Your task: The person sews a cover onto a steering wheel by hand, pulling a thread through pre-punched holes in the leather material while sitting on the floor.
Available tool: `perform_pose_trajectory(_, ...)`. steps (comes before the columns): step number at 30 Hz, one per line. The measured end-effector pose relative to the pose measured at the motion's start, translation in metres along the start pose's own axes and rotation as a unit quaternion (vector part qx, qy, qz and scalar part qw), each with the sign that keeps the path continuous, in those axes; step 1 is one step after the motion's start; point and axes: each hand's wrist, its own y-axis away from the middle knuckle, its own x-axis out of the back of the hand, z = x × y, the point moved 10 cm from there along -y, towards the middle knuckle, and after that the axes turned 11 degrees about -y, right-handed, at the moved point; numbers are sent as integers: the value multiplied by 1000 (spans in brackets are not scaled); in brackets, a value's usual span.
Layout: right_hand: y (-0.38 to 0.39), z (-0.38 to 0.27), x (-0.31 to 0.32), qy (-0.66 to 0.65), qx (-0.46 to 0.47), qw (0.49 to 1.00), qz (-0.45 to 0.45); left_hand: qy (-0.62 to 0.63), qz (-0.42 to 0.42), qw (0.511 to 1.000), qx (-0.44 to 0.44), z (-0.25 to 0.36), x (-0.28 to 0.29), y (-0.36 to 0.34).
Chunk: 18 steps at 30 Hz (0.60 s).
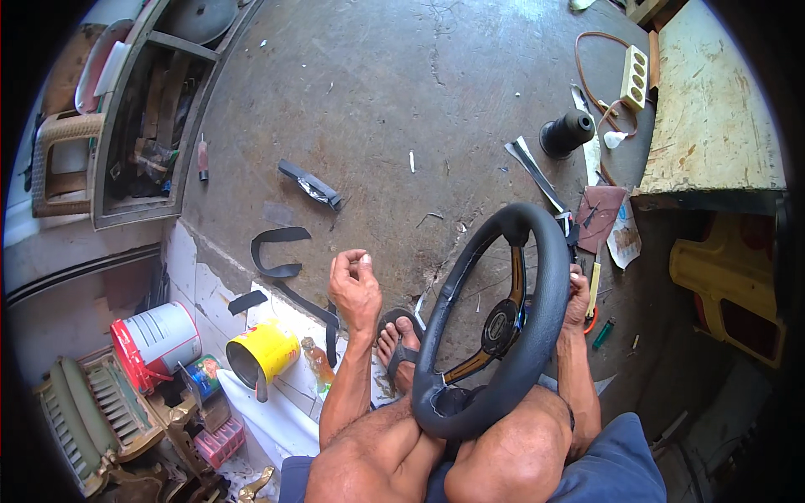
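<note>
A black steering wheel (549,293) stands tilted on my knees. Its rim has a dark, leather-like cover, with a pale thread and a rough seam along the inner left side. Left of the wheel and apart from it, my left hand (356,293) is raised with its fingers curled and the thumb against them. Anything pinched there is too small to make out. My right hand (577,300) is closed close beside the rim's right side, partly hidden by the wheel. What its fingers hold cannot be seen.
Black strips (277,251) lie left on the floor near a yellow can (264,350) and a white-and-red bucket (159,339). To the right are a black cone-shaped spool (567,134), a power strip (635,77), a green lighter (604,333) and sandpaper (600,214).
</note>
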Motion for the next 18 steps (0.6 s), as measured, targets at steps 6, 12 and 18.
perform_pose_trajectory(6, -20, -12, -4, 76, 13, 997, -29, 16, 57, 998, -28, 15, 49, -22)
perform_pose_trajectory(12, -39, 78, -54, 330, -38, 908, -257, 5, 195, 980, -48, 21, 161, -67)
perform_pose_trajectory(18, 23, 153, -172, 421, -276, 747, -434, -91, 299, 946, -86, 51, 275, -103)
